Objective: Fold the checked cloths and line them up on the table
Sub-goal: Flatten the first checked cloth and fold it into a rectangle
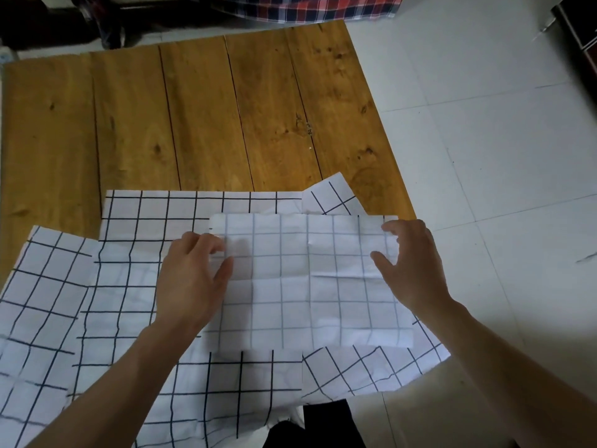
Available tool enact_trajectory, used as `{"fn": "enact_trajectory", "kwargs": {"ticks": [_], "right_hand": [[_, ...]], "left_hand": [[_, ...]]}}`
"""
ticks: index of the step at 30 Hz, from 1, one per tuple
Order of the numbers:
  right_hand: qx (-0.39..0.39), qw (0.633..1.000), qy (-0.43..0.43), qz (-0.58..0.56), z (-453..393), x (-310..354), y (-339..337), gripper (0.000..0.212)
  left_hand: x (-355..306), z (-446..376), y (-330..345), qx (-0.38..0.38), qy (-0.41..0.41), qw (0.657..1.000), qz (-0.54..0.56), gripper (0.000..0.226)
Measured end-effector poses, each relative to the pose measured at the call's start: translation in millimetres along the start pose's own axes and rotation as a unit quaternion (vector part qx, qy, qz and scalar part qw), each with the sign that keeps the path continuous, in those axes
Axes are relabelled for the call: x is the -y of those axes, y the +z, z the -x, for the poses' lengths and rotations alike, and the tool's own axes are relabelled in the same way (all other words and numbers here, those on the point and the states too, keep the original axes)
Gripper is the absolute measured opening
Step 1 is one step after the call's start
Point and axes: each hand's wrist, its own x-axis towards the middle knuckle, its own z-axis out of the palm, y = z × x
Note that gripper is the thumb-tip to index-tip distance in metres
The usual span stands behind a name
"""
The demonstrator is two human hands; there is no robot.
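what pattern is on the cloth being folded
White with a dark grid check, seen in the head view.

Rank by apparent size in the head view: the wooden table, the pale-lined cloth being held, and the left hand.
1. wooden table
2. pale-lined cloth, though nearer the camera
3. left hand

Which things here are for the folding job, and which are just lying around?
For the job: folded white cloth with faint grey checks, held by left hand and right hand; unfolded white cloths with dark checks; wooden plank table.

Lying about: red-and-blue plaid fabric; white tiled floor.
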Motion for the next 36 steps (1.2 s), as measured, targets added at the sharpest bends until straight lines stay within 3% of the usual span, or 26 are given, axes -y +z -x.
{"fn": "enact_trajectory", "kwargs": {"ticks": [5,9,14,19,23,36], "right_hand": [[0.081,0.997,-0.005,-0.02,50.9,-11.2,-2.9,0.032],[0.136,0.99,-0.025,0.002,101.4,-17.7,-4.6,0.035],[0.111,0.987,-0.097,0.06,138.1,-24.3,0.1,0.044],[0.081,0.98,-0.165,0.073,138.3,-17.7,14.0,0.045],[0.089,0.978,-0.174,0.076,134.0,-16.8,27.3,0.041],[0.105,0.973,-0.178,0.103,127.5,-20.0,37.1,0.044]], "left_hand": [[16.3,43.3,-14.7,0.038,0.012,0.999,0.0,0.027],[22.7,78.7,-21.1,0.076,0.081,0.994,-0.021,0.04],[23.0,98.8,-16.9,0.11,0.223,0.964,-0.099,0.046],[21.0,96.3,-3.9,0.085,0.281,0.944,-0.148,0.042],[18.8,90.8,3.7,0.063,0.288,0.941,-0.167,0.032],[1.8,94.7,18.3,0.123,0.277,0.928,-0.217,0.056]]}}
